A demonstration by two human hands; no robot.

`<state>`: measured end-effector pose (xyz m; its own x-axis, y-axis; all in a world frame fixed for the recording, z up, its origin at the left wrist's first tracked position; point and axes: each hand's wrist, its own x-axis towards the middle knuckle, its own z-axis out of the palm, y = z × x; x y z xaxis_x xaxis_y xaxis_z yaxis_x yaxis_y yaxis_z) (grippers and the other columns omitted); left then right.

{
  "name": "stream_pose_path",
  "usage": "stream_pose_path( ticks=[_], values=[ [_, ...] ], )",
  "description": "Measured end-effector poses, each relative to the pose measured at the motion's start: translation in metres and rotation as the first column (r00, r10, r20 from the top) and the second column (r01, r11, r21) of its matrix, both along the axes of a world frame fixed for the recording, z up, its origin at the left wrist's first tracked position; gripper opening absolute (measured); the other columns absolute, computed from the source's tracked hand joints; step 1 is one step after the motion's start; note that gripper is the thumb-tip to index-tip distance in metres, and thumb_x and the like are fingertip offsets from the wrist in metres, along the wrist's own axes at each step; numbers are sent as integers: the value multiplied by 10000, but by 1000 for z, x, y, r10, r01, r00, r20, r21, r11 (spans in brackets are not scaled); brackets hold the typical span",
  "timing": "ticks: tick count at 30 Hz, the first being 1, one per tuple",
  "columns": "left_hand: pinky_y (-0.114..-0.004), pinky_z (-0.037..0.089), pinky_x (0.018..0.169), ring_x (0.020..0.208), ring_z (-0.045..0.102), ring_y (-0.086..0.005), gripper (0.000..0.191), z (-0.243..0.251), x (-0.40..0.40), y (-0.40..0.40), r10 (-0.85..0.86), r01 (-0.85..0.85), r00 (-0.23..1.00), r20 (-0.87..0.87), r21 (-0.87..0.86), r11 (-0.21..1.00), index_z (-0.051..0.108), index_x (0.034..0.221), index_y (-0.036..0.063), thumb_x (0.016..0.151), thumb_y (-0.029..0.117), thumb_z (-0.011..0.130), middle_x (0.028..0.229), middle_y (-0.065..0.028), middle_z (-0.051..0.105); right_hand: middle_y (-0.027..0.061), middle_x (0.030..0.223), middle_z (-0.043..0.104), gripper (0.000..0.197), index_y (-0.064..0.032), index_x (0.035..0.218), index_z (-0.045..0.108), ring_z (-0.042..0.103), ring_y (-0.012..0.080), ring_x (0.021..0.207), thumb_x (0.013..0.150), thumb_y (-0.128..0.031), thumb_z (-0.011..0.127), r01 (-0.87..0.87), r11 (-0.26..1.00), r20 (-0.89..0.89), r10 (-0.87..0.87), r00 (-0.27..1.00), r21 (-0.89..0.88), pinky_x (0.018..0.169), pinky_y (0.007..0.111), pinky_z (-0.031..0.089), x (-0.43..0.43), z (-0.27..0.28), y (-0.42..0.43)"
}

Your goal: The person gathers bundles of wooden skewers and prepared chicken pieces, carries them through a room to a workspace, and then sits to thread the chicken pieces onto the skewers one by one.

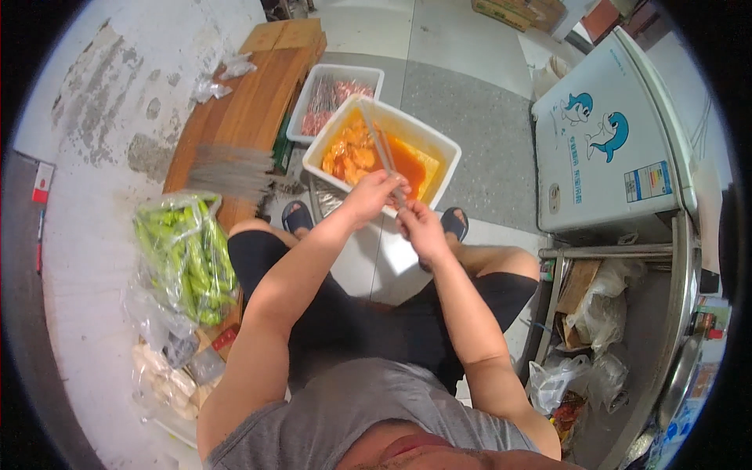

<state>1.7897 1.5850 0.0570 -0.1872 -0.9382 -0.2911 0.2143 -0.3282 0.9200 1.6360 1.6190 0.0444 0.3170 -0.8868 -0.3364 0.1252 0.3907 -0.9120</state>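
My left hand [376,194] is closed around a few thin metal skewers [379,138], which slant away from me over a white plastic tub [449,161]. At their near ends, the fingers of my right hand [422,226] pinch the same skewers. Orange-coated meat pieces [351,155] are heaped at the tub's left, beside a pool of reddish-orange marinade [405,167]. No meat is plainly visible on the held skewers. Behind stands a second white tub [352,71] with skewers of pink meat [320,117] in it.
On the wooden boards [235,111] at left lies a bundle of metal skewers [229,170]. Nearer me is a clear bag of long green peppers [185,258]. A white chest freezer [587,153] and a metal rack [611,252] with plastic bags stand at right.
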Motion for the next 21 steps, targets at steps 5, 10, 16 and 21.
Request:
stream_pose_path(
  ticks=[5,10,16,21],
  values=[
    [-234,403,591,677,522,-89,250,-37,-22,26,-35,44,929,367,-18,999,611,935,31,890,272,561,787,-15,599,-14,651,512,82,-69,859,543,424,59,483,894,-144,535,282,950,-31,-280,959,134,419,196,311,-41,-24,2],
    [-236,398,542,646,531,-94,254,-110,6,44,-25,-74,914,406,227,971,597,910,37,860,286,588,803,-17,595,-16,657,501,103,-74,883,541,394,59,479,910,-171,519,355,923,-2,-358,934,148,422,199,293,-71,-10,-16],
    [-254,414,552,657,550,-103,233,-192,45,72,103,-287,906,411,416,863,574,912,52,847,276,592,803,-7,579,-14,689,530,103,-68,956,563,414,51,504,923,-158,525,435,900,-54,-434,899,26,447,189,320,-112,28,-53],
    [-274,432,603,702,568,-109,288,-167,39,65,54,-300,862,505,420,857,584,951,28,850,298,582,852,-15,598,-10,714,532,107,-65,990,553,406,52,497,945,-148,501,450,893,112,-450,886,20,451,184,335,-127,40,-61]
  ],
)
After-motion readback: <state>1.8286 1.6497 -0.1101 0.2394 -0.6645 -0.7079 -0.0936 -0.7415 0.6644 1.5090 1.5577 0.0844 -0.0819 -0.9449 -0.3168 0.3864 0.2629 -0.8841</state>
